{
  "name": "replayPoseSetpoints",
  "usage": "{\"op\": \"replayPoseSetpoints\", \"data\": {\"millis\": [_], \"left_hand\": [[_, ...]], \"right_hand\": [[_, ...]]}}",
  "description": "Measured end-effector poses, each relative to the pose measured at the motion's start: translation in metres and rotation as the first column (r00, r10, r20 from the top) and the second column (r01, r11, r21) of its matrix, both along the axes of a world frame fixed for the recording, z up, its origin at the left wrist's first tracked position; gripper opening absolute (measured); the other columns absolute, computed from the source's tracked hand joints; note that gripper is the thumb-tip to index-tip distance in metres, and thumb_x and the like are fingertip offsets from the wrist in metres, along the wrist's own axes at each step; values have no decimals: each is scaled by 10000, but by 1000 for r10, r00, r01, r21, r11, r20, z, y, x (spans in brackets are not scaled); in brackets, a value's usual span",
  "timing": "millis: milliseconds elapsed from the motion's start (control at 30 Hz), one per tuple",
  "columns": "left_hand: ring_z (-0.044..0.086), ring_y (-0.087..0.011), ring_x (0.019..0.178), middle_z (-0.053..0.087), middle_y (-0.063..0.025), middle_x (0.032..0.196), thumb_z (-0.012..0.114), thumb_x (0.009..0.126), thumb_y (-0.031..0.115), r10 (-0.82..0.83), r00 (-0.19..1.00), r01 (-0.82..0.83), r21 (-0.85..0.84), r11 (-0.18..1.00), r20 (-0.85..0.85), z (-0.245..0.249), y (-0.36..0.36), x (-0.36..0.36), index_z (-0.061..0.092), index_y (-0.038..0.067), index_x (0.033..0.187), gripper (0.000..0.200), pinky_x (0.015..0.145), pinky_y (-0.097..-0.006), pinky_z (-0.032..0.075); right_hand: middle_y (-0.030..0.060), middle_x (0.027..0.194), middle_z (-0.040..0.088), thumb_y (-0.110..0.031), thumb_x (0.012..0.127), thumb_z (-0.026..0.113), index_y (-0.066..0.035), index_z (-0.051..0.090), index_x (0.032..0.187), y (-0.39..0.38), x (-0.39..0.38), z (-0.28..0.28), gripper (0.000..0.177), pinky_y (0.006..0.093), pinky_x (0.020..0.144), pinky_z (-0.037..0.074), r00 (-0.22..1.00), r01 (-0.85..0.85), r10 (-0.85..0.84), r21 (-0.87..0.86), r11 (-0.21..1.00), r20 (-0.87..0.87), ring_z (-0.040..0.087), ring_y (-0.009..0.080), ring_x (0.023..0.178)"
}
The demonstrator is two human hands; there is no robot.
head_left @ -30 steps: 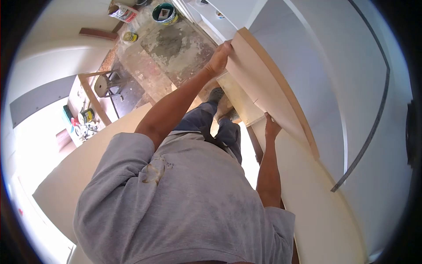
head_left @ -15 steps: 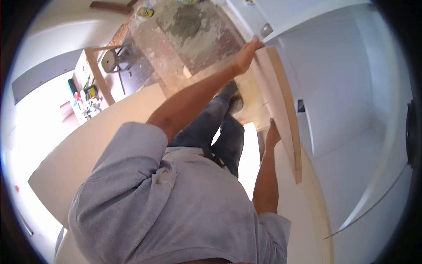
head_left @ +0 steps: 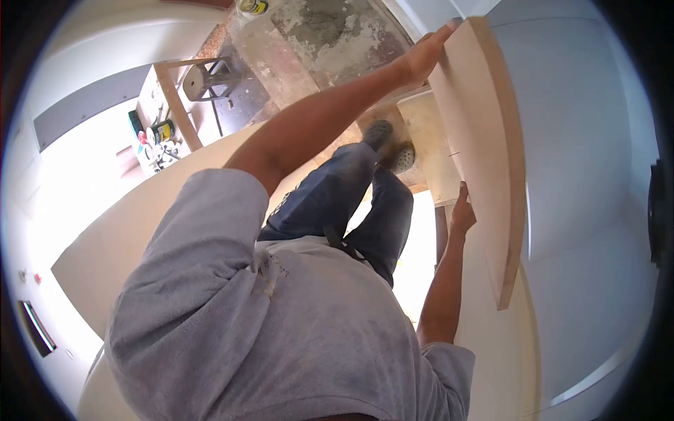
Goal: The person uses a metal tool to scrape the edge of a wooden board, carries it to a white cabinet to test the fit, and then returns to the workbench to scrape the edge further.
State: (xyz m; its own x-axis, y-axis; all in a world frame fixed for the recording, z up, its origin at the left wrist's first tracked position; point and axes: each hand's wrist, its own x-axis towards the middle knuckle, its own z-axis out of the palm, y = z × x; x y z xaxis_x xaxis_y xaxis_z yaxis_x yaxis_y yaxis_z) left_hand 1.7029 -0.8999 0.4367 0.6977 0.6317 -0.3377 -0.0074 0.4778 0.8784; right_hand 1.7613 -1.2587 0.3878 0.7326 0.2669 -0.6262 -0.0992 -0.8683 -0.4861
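Ahead and right of my grey shirt [head_left: 302, 323], I hold a big tan board [head_left: 486, 144]. My left grip [head_left: 427, 56] is closed on its end farther from the shirt, my right grip [head_left: 463, 212] on its edge nearer. It looks stiff, maybe heavy; edges suit me best.

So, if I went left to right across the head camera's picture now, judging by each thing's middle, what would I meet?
Lower can, stool, upper can, left shoe, right shoe, left hand, right hand, curved board.
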Motion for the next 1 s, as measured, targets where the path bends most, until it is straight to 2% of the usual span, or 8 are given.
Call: {"op": "replayPoseSetpoints", "data": {"millis": [200,367,467,633,800,867,900,1000], "left_hand": [[583,-224,1251,628,-130,1357,351,1054,650,-9,976,1,36,999,216,2,-1,5,575,-1,1390,766,1111,-377,432],[520,-201,1327,602,-114,1408,410,1051,633,-176,914,201,-30,979,365,4,7,4,544,7,1422,740,1163,-367,367],[534,-191,1310,605,-96,1413,458,1044,616,-264,892,212,176,961,368,-13,16,-12,559,1,1405,720,1149,-342,376],[210,-413,1512,242,-164,1658,626,948,578,-486,834,-205,964,169,262,-126,88,-88,299,130,1597,854,1252,-496,194],[495,-318,1341,535,-198,1476,443,1026,643,-149,951,296,651,699,-272,-352,65,-395,503,43,1485,758,1163,-444,344],[393,-412,1467,449,-254,1561,467,958,749,-231,840,508,562,653,-492,-507,65,-524,424,37,1547,926,1239,-472,258],[477,-422,1404,515,-267,1501,514,941,737,-228,523,700,262,664,-821,-501,47,-580,486,-5,1489,923,1176,-465,365],[579,-348,1288,595,-250,1417,586,922,686,-185,325,599,50,799,-927,-581,1,-729,607,-19,1374,838,1102,-482,431]], "right_hand": [[206,1319,674,-312,934,757,60,663,1279,-45,11,-63,516,443,1120,430,939,-226,160,194,955,304,610,337,1256],[174,1309,676,-222,1016,642,34,650,1305,-86,29,-126,387,399,985,515,987,-24,-95,710,704,127,665,254,1075],[172,1315,672,-254,1019,626,15,636,1329,-115,61,-124,411,408,981,519,932,-112,-152,659,744,330,658,266,1099],[169,1326,665,-307,1024,599,-18,614,1369,-129,102,-82,450,424,972,526,567,-228,-273,466,855,777,647,287,1139],[165,1336,659,-360,1028,572,-51,591,1409,-103,117,-75,490,439,964,533,281,-136,-216,262,956,935,637,308,1179],[149,1352,649,-434,1052,526,-23,591,1412,-94,107,-66,550,427,961,529,327,-189,-287,360,914,900,623,273,1202],[133,1365,640,-497,1075,484,12,596,1407,-89,99,-60,618,412,959,523,373,-226,-341,441,869,863,611,233,1217],[116,1475,576,-441,1111,401,15,517,1482,-74,91,-82,599,352,1125,409,624,-384,-262,581,718,736,549,212,1316]]}}
